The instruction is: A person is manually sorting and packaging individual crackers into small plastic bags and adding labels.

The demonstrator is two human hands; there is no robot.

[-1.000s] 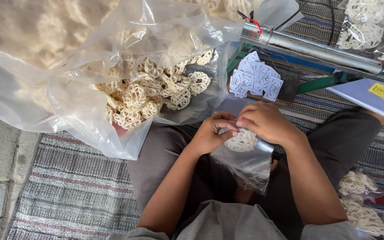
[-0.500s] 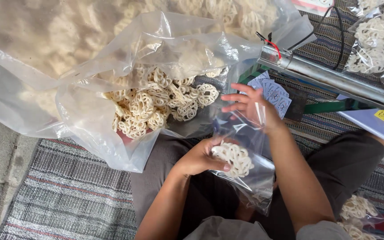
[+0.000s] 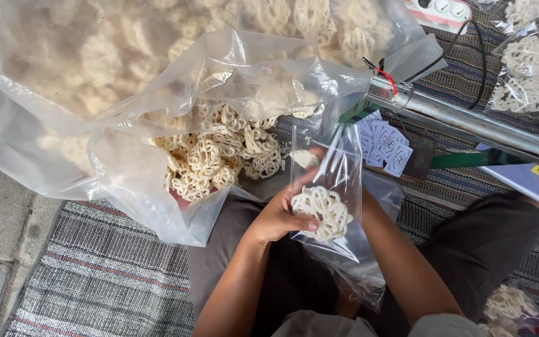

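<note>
My left hand (image 3: pixel 279 218) grips a small clear plastic bag (image 3: pixel 344 240) by its side, over my lap. One pale, lacy ring-shaped cracker (image 3: pixel 322 212) lies inside it. My right hand (image 3: pixel 319 163) is behind the small bag's open top, seen through the plastic. It pinches a pale cracker (image 3: pixel 305 159) at the mouth of the big clear sack (image 3: pixel 126 181). That sack lies open to the left with a heap of the same crackers (image 3: pixel 213 159) spilling toward me.
A metal bar of a bag sealer (image 3: pixel 469 122) runs across the right, with red wires and a black cable. Small printed paper slips (image 3: pixel 385 142) lie beside it. Filled cracker bags (image 3: pixel 525 68) sit at the far right, and a striped woven mat (image 3: pixel 107 268) lies underneath.
My right hand has left the small bag's rim and reached forward to the big sack. My left hand has raised the small bag, which stands more upright.
</note>
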